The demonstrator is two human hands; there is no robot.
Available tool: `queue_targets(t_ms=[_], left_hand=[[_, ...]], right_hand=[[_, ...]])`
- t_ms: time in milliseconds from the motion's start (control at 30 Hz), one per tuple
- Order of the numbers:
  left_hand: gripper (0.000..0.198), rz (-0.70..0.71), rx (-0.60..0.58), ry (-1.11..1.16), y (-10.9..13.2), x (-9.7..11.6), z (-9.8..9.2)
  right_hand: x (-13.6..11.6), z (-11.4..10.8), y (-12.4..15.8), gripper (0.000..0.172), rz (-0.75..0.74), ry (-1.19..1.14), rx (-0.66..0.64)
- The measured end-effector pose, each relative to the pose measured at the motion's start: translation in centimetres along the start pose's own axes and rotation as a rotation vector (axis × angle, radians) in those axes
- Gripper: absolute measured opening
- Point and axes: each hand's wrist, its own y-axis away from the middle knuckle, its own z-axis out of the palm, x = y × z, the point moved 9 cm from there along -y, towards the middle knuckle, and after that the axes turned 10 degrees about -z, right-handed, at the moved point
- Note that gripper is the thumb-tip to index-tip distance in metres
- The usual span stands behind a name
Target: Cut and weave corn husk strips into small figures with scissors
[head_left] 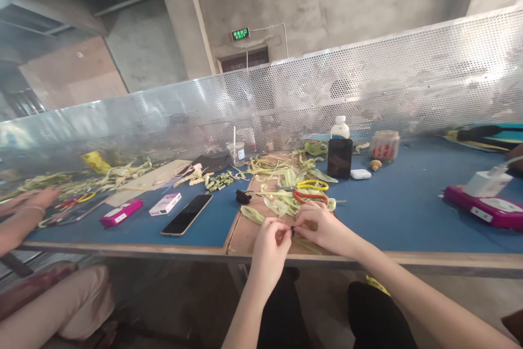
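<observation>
At the near edge of the table (392, 213), the left hand (270, 237) and right hand (322, 227) meet, both pinching a small dark piece (292, 231) between their fingertips. Green leaf strips (281, 206) lie just beyond it.

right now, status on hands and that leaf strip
Left hand and right hand both pinch small dark piece at table edge. Leaf strip lies under them. Scissors just beyond, not touching.
</observation>
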Motion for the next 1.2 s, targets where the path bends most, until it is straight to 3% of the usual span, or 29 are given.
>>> queue_targets(t_ms=[1067, 1200], left_hand=[[0.007, 0.032, 0.011, -0.064, 0.08, -0.24, -0.10], [0.020, 0.059, 0.005, -0.066, 0.32, -0.19, -0.21]], right_hand=[[0.90, 0.87, -0.09, 0.015, 0.081, -0.075, -0.047], [0.24, 0.84, -0.12, 0.016, 0.059, -0.110, -0.080]])
